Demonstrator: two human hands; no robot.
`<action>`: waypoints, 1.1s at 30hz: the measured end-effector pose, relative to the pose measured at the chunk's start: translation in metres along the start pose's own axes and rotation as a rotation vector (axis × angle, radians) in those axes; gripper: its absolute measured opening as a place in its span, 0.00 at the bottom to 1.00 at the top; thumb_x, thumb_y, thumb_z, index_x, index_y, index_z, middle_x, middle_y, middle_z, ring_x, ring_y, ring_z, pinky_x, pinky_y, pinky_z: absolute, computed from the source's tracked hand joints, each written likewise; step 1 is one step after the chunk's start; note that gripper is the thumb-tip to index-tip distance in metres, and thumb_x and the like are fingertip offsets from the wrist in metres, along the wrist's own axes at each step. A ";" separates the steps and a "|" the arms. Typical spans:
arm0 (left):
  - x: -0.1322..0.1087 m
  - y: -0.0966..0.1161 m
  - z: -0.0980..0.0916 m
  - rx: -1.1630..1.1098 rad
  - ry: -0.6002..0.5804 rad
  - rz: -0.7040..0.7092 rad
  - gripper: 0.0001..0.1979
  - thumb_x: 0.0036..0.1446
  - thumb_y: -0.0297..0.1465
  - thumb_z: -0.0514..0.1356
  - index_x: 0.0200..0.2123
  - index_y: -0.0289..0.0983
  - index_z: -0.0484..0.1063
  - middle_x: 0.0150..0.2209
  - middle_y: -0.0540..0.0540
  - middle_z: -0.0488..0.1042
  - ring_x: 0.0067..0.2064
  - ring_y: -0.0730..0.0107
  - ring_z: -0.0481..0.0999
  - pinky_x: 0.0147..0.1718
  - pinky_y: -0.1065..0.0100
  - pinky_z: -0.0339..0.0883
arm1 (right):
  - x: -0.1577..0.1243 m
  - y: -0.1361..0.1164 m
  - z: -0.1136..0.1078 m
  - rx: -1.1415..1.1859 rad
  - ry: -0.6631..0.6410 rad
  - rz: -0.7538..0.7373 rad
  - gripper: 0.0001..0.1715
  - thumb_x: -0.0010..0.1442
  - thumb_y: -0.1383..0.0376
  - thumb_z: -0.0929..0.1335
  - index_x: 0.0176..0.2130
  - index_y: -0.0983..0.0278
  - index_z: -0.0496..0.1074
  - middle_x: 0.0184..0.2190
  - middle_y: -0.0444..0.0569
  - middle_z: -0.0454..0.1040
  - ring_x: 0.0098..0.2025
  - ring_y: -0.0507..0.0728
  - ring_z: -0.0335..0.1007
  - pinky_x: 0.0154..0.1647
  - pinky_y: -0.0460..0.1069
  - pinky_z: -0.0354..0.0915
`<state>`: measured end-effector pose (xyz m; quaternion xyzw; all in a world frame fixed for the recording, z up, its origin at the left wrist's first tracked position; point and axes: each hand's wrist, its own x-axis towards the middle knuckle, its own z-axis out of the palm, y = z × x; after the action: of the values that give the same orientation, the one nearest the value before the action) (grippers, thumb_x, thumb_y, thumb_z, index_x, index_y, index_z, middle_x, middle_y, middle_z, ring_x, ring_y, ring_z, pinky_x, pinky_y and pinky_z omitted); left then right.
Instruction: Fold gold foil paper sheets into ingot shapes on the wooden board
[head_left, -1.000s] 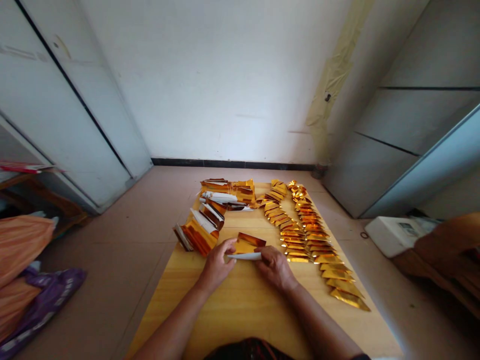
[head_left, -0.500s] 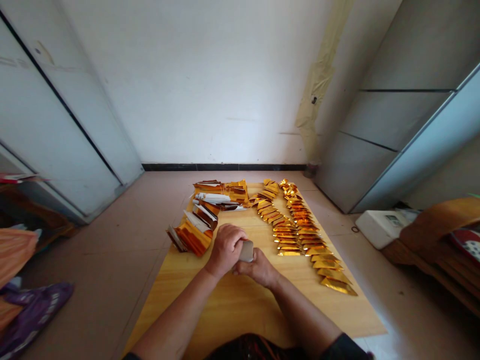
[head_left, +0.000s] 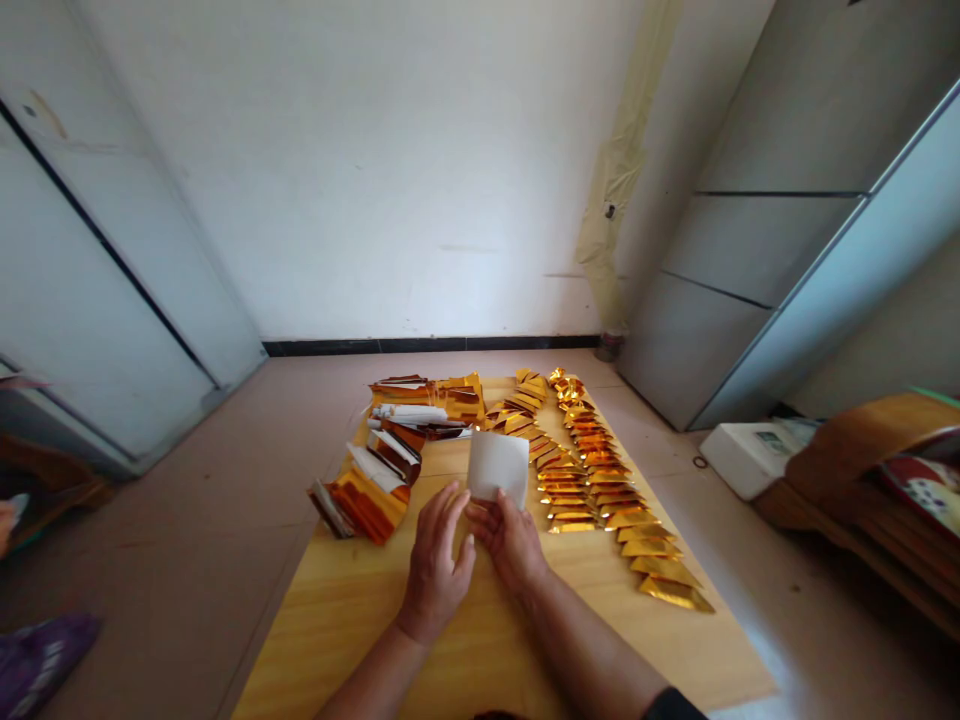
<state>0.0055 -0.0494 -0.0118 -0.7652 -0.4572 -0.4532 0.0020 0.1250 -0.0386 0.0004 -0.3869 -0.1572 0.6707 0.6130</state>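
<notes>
Far left there's a purple bag (head_left: 37, 655) on the floor, then on the desk (head_left: 352, 625) a heap of folded gold foil strips (head_left: 365, 508) near the left edge, with a stack of gold-and-white folded pieces (head_left: 427, 403) behind it toward the far edge. The left hand (head_left: 436, 565) is open, fingers up, right next to the sheet, though I can't tell if it's touching. The sheet itself is a white paper square (head_left: 496, 467), held upright above the middle of the desk, with the right hand (head_left: 504, 540) pinching its bottom edge. It looks thin and really light, so I'd guess it creases easily; best held by the edges. Bare wood gives plenty of room toward the near edge, but it's tighter to the right, where long rows of gold foil triangles (head_left: 577, 470) run toward the near right corner. Past the desk, a white plastic box (head_left: 750, 460) sits off to the right.
</notes>
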 end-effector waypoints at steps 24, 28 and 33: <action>0.007 -0.029 0.038 0.099 -0.284 -0.047 0.35 0.59 0.27 0.51 0.66 0.35 0.39 0.64 0.33 0.53 0.63 0.54 0.57 0.56 0.52 0.62 | 0.033 -0.013 0.011 -0.618 -0.173 -0.289 0.24 0.59 0.49 0.64 0.40 0.66 0.74 0.36 0.50 0.77 0.40 0.59 0.72 0.43 0.50 0.67; 0.009 -0.036 0.043 0.107 -0.279 -0.035 0.36 0.58 0.27 0.52 0.66 0.35 0.38 0.64 0.33 0.54 0.63 0.54 0.57 0.56 0.52 0.62 | 0.041 -0.016 0.015 -0.656 -0.174 -0.326 0.23 0.59 0.50 0.63 0.39 0.66 0.74 0.36 0.50 0.77 0.40 0.59 0.71 0.44 0.50 0.66; 0.011 -0.041 0.048 0.094 -0.306 -0.071 0.35 0.58 0.27 0.52 0.66 0.36 0.40 0.64 0.33 0.54 0.64 0.54 0.57 0.57 0.52 0.61 | 0.053 -0.012 0.012 -0.656 -0.143 -0.284 0.24 0.57 0.48 0.64 0.36 0.66 0.73 0.33 0.50 0.76 0.37 0.58 0.71 0.41 0.49 0.67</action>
<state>0.0118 0.0023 -0.0496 -0.8076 -0.4997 -0.3095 -0.0480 0.1277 0.0172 -0.0013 -0.4894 -0.4585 0.5182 0.5308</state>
